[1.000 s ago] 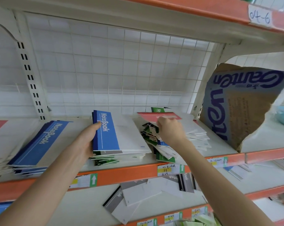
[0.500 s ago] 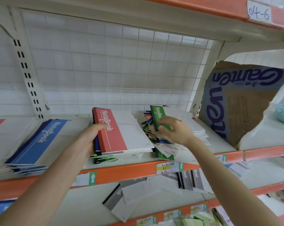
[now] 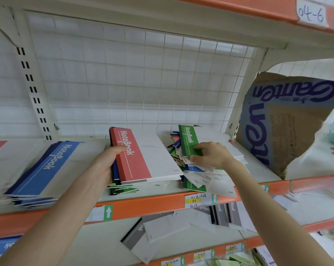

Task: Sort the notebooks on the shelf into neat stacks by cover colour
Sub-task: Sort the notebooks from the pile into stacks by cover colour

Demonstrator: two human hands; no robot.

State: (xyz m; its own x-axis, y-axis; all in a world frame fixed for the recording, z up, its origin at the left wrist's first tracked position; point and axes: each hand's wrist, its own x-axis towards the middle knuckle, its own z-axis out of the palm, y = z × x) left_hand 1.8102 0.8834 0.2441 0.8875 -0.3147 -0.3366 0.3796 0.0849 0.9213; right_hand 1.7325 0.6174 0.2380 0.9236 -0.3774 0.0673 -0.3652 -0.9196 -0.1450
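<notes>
Probably risking a spill of the jumbled notebook heap (image 3: pixel 197 176) off the orange-edged shelf (image 3: pixel 158 206): tugging the green-covered paper notebook (image 3: pixel 188 140) pinched atop it by fingers (image 3: pixel 200 150) of the right hand (image 3: pixel 213 155), left hand (image 3: pixel 104 167) seemingly clasping the red-topped stack (image 3: pixel 133 156).

One left hand (image 3: pixel 102 167) and one right hand (image 3: pixel 212 156) at a shelf (image 3: pixel 258 169) holding three notebook piles: one blue stack (image 3: pixel 45 169), one red-topped stack (image 3: pixel 141 160) and one mixed heap (image 3: pixel 196 179) topped by a single green notebook (image 3: pixel 188 141). One torn box (image 3: pixel 289 121) stands at right. Four grey notebooks (image 3: pixel 220 215) show below, and three arrow tags (image 3: pixel 108 212) mark the orange rail (image 3: pixel 152 206).
</notes>
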